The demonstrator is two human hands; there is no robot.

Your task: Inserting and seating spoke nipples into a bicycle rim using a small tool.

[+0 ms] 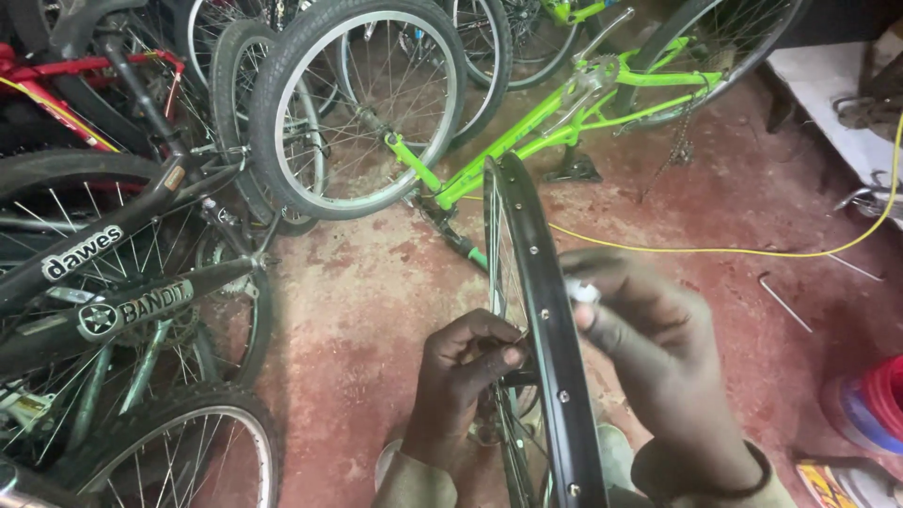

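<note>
Between our hands stood an upright bare black metal wheel rim (546, 310); left hand (461, 376) pinched a spoke, right hand (649, 348) pinched a small silver part (585, 293).

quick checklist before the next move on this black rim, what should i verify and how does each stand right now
1. Left hand on the spokes beside the black rim: ok.
2. Right hand pinching a small silvery part at the rim: ok.
3. What kind of part it is: cannot tell, blurred.
4. Rim upright and steady: ok.
5. Yellow cable clear of the wheel: cannot tell.
6. Bent metal rod on the floor, out of hand: ok.
</note>
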